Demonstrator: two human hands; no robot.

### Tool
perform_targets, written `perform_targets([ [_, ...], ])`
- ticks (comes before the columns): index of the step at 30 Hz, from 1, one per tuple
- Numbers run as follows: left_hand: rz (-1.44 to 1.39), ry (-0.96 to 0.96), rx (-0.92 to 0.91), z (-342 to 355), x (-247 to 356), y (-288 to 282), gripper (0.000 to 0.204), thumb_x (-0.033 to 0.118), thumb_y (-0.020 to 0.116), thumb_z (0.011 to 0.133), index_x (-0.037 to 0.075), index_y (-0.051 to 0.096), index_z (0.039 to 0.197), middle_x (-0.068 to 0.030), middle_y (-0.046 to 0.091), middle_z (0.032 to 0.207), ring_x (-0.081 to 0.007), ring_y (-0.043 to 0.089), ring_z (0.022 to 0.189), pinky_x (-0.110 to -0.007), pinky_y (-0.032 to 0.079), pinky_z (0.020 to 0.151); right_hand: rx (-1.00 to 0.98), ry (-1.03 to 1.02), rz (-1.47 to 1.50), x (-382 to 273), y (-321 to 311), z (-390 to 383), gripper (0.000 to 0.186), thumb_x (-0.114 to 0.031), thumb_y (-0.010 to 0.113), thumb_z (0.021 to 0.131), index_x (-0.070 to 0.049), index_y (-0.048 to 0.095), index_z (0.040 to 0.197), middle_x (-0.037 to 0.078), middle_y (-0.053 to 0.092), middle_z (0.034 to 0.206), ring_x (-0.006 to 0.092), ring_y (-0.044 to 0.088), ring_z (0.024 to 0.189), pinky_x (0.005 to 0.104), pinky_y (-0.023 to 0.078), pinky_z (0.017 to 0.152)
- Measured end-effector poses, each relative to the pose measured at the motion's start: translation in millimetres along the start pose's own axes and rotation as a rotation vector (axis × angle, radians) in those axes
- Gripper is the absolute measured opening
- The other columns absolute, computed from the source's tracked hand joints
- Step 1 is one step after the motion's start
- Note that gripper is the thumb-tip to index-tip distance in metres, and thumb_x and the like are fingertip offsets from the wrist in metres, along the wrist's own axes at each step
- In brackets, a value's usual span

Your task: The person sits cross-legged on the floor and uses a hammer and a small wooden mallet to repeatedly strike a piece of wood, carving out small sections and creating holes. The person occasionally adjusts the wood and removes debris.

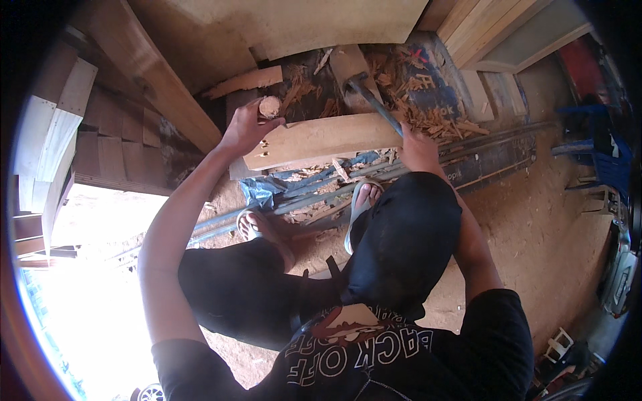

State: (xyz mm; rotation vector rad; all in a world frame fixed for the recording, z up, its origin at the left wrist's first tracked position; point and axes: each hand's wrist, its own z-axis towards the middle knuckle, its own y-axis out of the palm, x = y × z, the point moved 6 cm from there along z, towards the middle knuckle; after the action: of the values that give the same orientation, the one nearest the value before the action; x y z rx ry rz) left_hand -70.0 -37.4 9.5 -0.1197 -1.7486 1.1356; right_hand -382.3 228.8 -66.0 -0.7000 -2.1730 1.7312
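One wooden plank (321,137) is lying across a dark block, just beyond two sandalled feet. Left hand (246,127) is gripping the plank's left end, fingers clenched around a round wooden handle (269,106). Right hand (418,148) is grasping one metal hammer (372,100) over the plank's right end. Wood chips (428,117) are scattering behind the plank; metal pipes (374,175) and blue tarp (267,190) are lying below it.

two hands (244,127) (418,150), two sandals (251,224) (361,200), one plank (321,137), one hammer (374,100).
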Motion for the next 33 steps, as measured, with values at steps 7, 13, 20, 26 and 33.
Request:
perform_targets([
  [7, -0.054, 0.027, 0.037, -4, -1, 3, 0.051, 0.03, 0.083, 0.093, -0.004, 0.065, 0.127, -0.0228, 0.076, 0.113, -0.0321, 0.077, 0.103, -0.041, 0.059, 0.093, -0.03, 0.071, 0.122, -1, 9, 38, 0.04, -0.02, 0.072, 0.092, -0.003, 0.063, 0.126, 0.023, 0.075, 0.096, 0.0429, 0.075, 0.093, 0.0549, 0.058, 0.08],
  [13, -0.018, 0.138, 0.012, -1, -1, 10, 0.061, 0.031, 0.08, 0.095, -0.005, 0.059, 0.14, -0.0267, 0.073, 0.121, -0.036, 0.076, 0.102, -0.043, 0.06, 0.09, -0.342, 0.073, 0.695, 7, -22, 27, 0.027, -0.026, 0.078, 0.093, -0.004, 0.068, 0.105, 0.004, 0.064, 0.073, 0.0172, 0.063, 0.061, 0.0361, 0.049, 0.052],
  [20, 0.022, 0.301, 0.097, -11, 4, 10, 0.053, 0.032, 0.076, 0.096, -0.004, 0.058, 0.13, -0.0278, 0.072, 0.101, -0.0471, 0.07, 0.095, -0.053, 0.056, 0.084, -0.3, -0.168, 0.914, -1, -41, -41, 0.025, -0.027, 0.076, 0.096, -0.006, 0.063, 0.098, 0.0, 0.061, 0.085, 0.011, 0.057, 0.08, 0.032, 0.047, 0.074],
  [26, -0.079, 0.007, -0.057, 1, -20, 5, 0.053, 0.036, 0.073, 0.1, -0.002, 0.061, 0.136, -0.0259, 0.077, 0.106, -0.0396, 0.076, 0.1, -0.046, 0.06, 0.09, -0.263, -0.061, 0.582, -13, -58, -54, 0.03, -0.03, 0.076, 0.095, -0.005, 0.065, 0.106, 0.005, 0.066, 0.09, 0.0167, 0.062, 0.086, 0.0346, 0.051, 0.082],
  [33, -0.136, 0.033, 0.003, -1, -20, 7, 0.047, 0.034, 0.075, 0.098, 0.002, 0.062, 0.129, -0.0255, 0.072, 0.09, -0.0443, 0.071, 0.088, -0.048, 0.055, 0.078, 0.033, -0.164, 0.574, -19, -121, -64, 0.032, -0.028, 0.076, 0.095, -0.003, 0.065, 0.113, 0.009, 0.068, 0.099, 0.0186, 0.065, 0.093, 0.0353, 0.051, 0.089],
])
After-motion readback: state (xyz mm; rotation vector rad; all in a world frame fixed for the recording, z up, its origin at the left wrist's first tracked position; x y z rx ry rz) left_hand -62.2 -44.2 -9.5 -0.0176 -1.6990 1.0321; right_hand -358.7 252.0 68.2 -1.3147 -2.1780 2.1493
